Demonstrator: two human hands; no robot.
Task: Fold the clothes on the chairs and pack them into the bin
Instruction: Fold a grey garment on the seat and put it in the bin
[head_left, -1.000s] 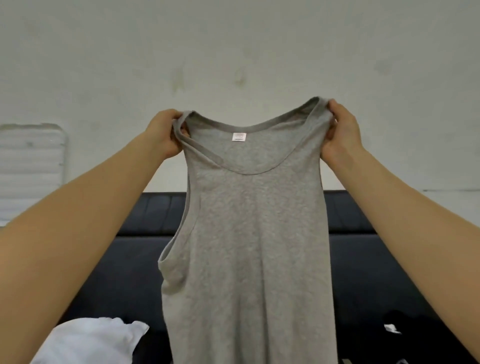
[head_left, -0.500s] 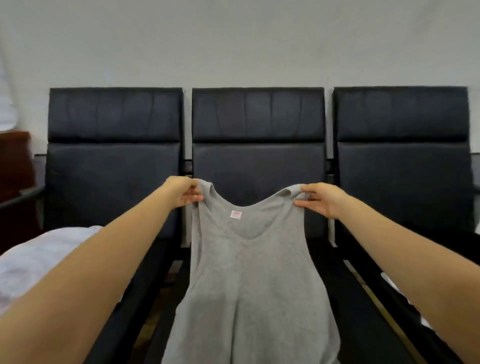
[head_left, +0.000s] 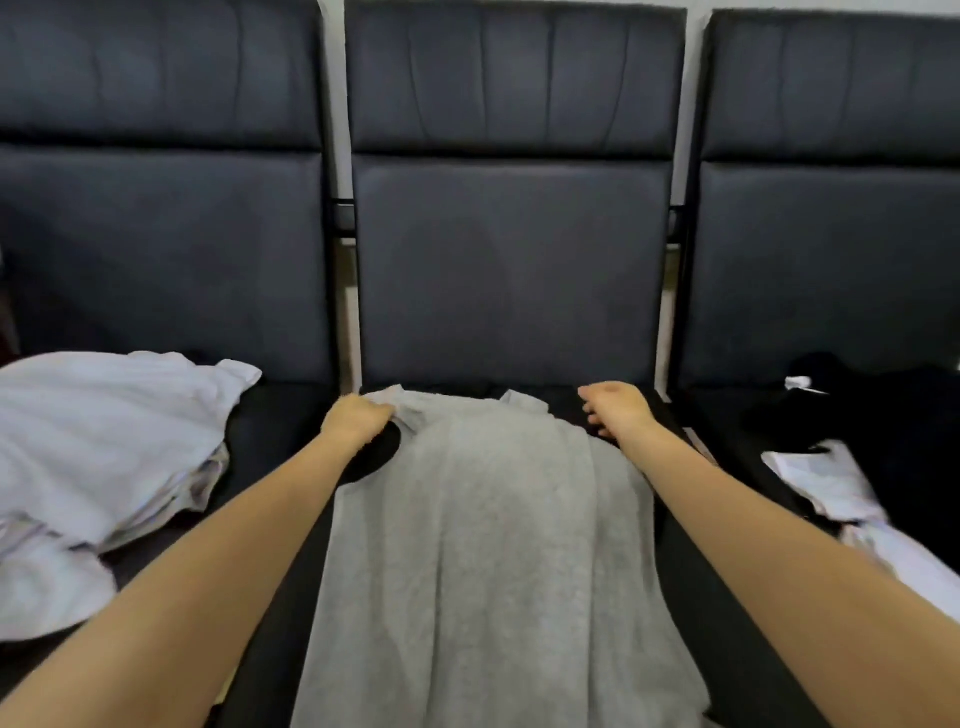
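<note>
A grey tank top (head_left: 483, 545) lies spread on the seat of the middle black chair (head_left: 511, 270), its straps toward the backrest. My left hand (head_left: 356, 418) grips the left strap at the top of the garment. My right hand (head_left: 615, 408) hovers just right of the right strap with loosely curled fingers, holding nothing. No bin is in view.
A heap of white clothes (head_left: 98, 457) lies on the left chair's seat. On the right chair sit a black garment (head_left: 852, 410) and white clothes (head_left: 841, 493). Three black chair backs stand in a row ahead.
The grey tank top came down from held up in the air onto the middle seat. My right hand let go of its strap; my left hand keeps its hold.
</note>
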